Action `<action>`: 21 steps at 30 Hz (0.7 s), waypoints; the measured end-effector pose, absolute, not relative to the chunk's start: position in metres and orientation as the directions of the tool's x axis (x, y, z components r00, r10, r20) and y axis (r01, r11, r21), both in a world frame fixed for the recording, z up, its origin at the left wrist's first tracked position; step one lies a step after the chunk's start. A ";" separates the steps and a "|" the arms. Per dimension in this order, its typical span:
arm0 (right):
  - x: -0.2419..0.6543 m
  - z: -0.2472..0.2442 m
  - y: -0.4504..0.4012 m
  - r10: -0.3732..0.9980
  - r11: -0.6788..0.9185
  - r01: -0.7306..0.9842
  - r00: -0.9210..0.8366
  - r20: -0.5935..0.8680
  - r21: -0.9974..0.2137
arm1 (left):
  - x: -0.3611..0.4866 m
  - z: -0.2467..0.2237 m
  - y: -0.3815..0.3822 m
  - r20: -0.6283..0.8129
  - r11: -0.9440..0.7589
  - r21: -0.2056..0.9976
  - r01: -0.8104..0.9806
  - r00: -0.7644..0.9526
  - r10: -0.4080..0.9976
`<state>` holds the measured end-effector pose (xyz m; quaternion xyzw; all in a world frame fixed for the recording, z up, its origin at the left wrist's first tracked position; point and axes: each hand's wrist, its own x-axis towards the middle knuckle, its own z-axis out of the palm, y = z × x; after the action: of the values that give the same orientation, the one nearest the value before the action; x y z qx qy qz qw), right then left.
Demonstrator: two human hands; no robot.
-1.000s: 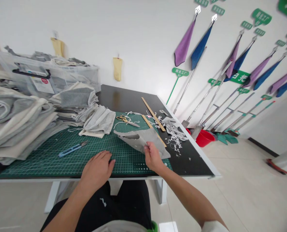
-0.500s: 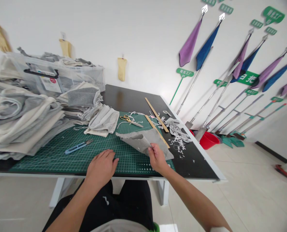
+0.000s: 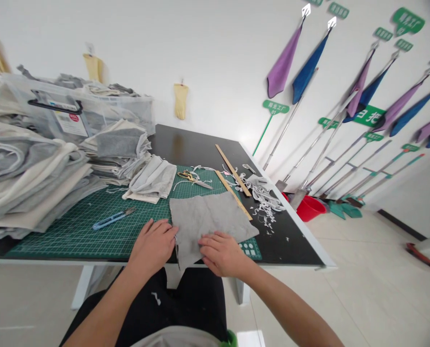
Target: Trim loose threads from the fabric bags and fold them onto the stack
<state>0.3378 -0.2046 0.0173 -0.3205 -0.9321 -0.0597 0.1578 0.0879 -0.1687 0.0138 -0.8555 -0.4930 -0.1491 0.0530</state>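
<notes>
Green mat [image 3: 99, 246], half-open hands [image 3: 153, 245] [image 3: 222, 253] on cloth [image 3: 215, 212]

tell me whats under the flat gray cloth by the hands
The gray cloth lies partly over the green cutting mat, which shows at its left and lower right. Anything else beneath its middle is covered and cannot be seen.

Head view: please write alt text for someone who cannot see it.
The left hand touches the left edge of a gray cloth spread on a green cutting mat, and the right hand rests on the cloth. Near it lie gold-handled scissors and two wooden strips; a blue-handled tool and fabric stacks are to the left.
</notes>
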 end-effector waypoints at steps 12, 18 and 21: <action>0.333 0.015 -0.204 0.704 0.652 0.755 -0.638 0.312 0.075 | 0.067 0.017 -0.164 0.438 -0.481 -0.063 0.874 0.457 0.774; 0.325 0.007 -0.207 0.654 0.655 0.744 -0.645 0.396 0.129 | 0.081 0.018 -0.202 0.579 -0.745 0.091 0.661 0.573 0.580; 0.324 0.004 -0.208 0.633 0.659 0.739 -0.646 0.426 0.140 | 0.094 0.005 -0.211 0.510 -0.772 0.127 0.623 0.626 0.590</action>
<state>0.3242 -0.2075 0.0040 -0.3835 -0.8943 -0.1525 0.1729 0.0936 -0.2109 0.0045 -0.9012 -0.3366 -0.2714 0.0307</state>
